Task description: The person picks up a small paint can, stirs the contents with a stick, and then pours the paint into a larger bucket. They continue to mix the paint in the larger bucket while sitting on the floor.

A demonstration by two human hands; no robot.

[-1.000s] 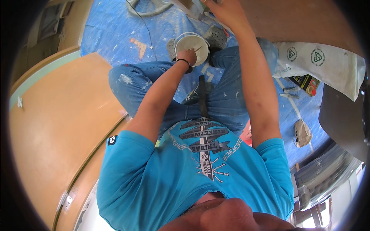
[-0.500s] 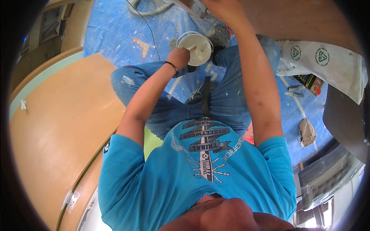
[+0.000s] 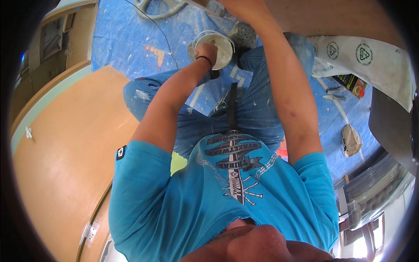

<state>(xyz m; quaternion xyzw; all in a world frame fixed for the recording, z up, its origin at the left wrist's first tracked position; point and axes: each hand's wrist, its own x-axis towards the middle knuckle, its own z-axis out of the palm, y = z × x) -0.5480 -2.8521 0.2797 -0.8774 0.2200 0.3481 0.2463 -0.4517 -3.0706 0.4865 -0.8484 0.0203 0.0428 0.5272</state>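
Round bucket [image 3: 232, 49] w/ off-white paste [image 3: 224, 54]

L hand [image 3: 207, 51] over bucket: fingers together, clamped on slim tool [image 3: 213, 42], tip inside bucket. R hand [image 3: 243, 6] beyond bucket, to its R, cropped; grip can't tell. Technique, prob. best: slow strokes along wall, rim steady. Matls: bail [image 3: 208, 31] thin, curved; paste matte, thick-looking; sheet [image 3: 126, 39] under bucket blue, creased, spattered.
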